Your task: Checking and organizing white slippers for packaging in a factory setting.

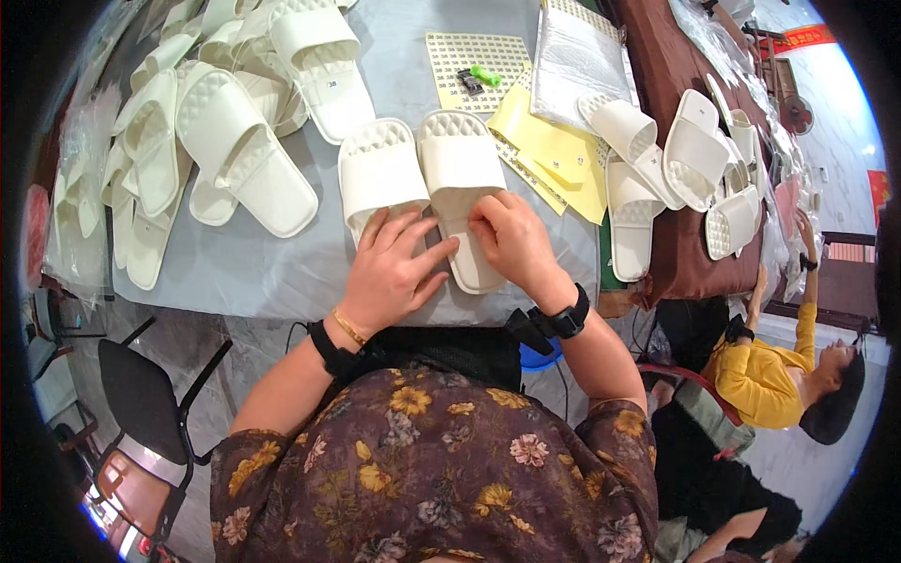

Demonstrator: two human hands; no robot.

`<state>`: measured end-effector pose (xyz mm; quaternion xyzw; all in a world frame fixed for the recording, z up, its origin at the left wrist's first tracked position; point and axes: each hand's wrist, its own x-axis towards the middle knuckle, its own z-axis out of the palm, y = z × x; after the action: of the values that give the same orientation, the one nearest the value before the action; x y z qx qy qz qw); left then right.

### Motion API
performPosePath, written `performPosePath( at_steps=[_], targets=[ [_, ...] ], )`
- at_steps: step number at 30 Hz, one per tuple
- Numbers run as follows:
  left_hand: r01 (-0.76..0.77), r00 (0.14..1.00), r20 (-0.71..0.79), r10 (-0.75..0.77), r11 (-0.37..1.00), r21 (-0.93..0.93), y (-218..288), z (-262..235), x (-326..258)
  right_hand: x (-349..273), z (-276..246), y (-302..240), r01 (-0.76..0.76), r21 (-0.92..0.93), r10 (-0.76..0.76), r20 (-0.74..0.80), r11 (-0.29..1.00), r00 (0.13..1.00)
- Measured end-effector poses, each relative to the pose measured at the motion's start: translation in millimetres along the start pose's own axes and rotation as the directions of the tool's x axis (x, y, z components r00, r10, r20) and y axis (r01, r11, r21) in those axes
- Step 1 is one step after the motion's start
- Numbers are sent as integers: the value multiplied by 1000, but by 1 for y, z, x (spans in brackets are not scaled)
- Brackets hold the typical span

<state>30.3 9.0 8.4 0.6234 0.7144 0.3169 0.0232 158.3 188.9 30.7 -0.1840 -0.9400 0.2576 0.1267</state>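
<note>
Two white slippers lie side by side at the table's near edge, toes away from me: a left slipper (380, 178) and a right slipper (458, 161). My left hand (392, 270) rests over the heel of the left one, fingers spread, with a fingertip reaching to the right slipper's inner edge. My right hand (516, 236) is closed, its thumb and curled fingers pressed together on the right slipper's insole below the strap. Whatever those fingers may pinch is hidden.
White slippers (246, 150) are heaped at the left; several more (633, 211) lie at the right. Beyond my hands are a sticker sheet (441, 56), yellow backing paper (554, 155) and a silvery padded envelope (577, 80). A chair (141, 399) stands left; a co-worker in yellow (765, 380) sits right.
</note>
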Motion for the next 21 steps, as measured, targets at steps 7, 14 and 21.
performPosePath(
  at_steps=[7, 14, 21],
  targets=[
    [0, 1000, -2, 0, 1000, -14, 0, 0, -1, -3, 2, 2, -183, 180, 196, -55, 967, 979],
    [-4, 1000, 9, 4, 1000, -5, 0, -1, 1, -2, 14, 9, -146, 42, 152, -241, 988, 959],
    [88, 995, -25, -97, 967, -240, -8, -11, 0, -10, 2, 8, -252, 263, 306, -193, 931, 932]
  ],
)
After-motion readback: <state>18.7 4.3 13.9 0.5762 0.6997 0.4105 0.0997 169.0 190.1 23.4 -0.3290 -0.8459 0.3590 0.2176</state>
